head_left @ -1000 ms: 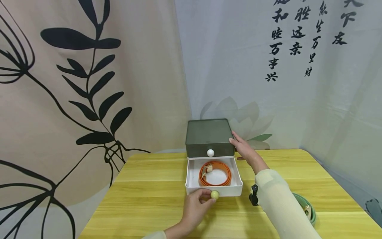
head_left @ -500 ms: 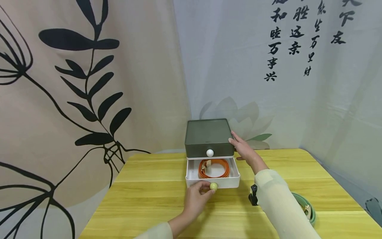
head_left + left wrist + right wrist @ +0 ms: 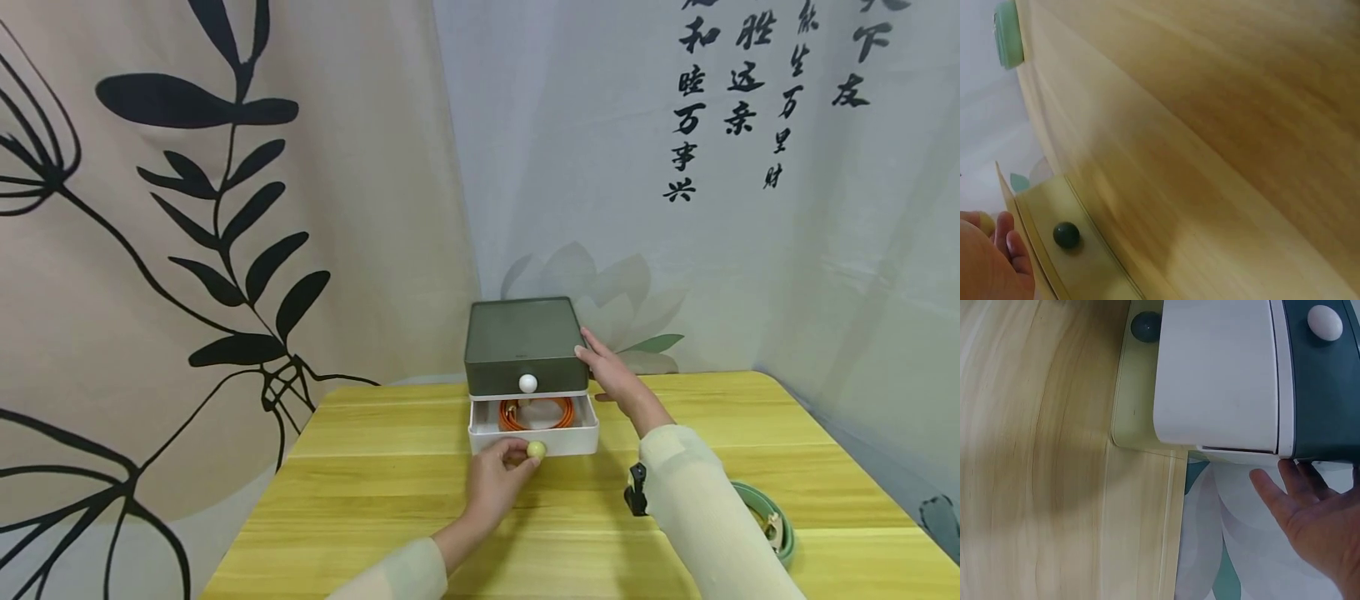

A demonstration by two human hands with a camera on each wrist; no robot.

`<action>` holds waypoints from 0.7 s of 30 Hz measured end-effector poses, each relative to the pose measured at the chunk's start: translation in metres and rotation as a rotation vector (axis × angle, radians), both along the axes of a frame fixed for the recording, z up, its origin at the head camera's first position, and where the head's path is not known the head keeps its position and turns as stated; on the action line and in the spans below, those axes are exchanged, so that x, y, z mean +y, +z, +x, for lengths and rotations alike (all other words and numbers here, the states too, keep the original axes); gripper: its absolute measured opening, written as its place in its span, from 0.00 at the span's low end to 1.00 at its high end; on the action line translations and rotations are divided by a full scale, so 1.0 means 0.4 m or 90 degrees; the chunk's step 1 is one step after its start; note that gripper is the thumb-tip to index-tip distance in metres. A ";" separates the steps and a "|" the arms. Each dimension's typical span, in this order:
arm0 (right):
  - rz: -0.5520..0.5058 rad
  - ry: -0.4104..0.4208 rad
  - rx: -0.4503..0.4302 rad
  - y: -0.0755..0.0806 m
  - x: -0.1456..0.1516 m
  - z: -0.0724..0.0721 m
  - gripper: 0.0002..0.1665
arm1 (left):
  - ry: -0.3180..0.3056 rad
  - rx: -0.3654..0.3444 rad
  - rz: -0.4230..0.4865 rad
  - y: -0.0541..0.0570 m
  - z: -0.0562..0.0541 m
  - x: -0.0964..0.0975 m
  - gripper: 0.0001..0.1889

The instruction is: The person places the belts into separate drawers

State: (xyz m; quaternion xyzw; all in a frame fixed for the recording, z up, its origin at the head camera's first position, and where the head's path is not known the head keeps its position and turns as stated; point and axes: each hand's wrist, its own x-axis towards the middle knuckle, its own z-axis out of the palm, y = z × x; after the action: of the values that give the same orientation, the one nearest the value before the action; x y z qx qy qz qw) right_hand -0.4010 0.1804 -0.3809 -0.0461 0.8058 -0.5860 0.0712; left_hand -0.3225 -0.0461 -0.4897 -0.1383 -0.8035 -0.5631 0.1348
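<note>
A small stack of drawers has a dark green top section (image 3: 521,330) with a white knob. Below it, the white drawer (image 3: 579,444) is pulled partway out, and a coiled orange belt (image 3: 568,414) with a gold-toned buckle lies inside. My left hand (image 3: 491,483) pinches that drawer's yellow-green knob (image 3: 536,449) between thumb and fingers. Along the stack's right side rests my right hand (image 3: 624,388), fingers extended; the right wrist view shows fingertips (image 3: 1286,467) right at the side edge.
A coiled green belt (image 3: 784,533) lies at the right of the wooden table (image 3: 360,492), partly behind the right sleeve. Under the white drawer sits a pale yellow-green drawer (image 3: 1094,265) with a dark knob (image 3: 1066,235). A printed curtain (image 3: 390,208) hangs behind the table.
My left hand has moved away from me with the knob, sliding the white drawer further in. Less of the orange belt shows. The right hand has stayed in place.
</note>
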 end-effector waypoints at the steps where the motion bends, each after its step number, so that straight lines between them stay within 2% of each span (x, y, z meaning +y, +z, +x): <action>1: -0.002 0.001 0.001 0.002 -0.002 0.001 0.38 | 0.003 -0.002 -0.001 0.002 -0.002 0.001 0.08; 7: -0.020 -0.005 0.000 0.009 -0.007 0.008 0.39 | 0.015 -0.006 -0.003 0.005 -0.013 0.005 0.08; 13: -0.033 -0.015 -0.013 0.003 -0.004 0.007 0.41 | 0.018 0.023 -0.002 -0.003 -0.029 0.010 0.08; 21: -0.057 -0.005 -0.016 -0.002 -0.002 0.009 0.43 | 0.026 0.028 0.011 -0.001 -0.049 0.013 0.07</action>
State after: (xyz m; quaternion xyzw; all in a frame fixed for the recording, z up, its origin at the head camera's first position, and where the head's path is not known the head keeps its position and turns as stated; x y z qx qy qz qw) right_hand -0.3973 0.1795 -0.3817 -0.0383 0.7779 -0.6225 0.0769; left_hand -0.3421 -0.0410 -0.4902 -0.1332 -0.7983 -0.5636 0.1653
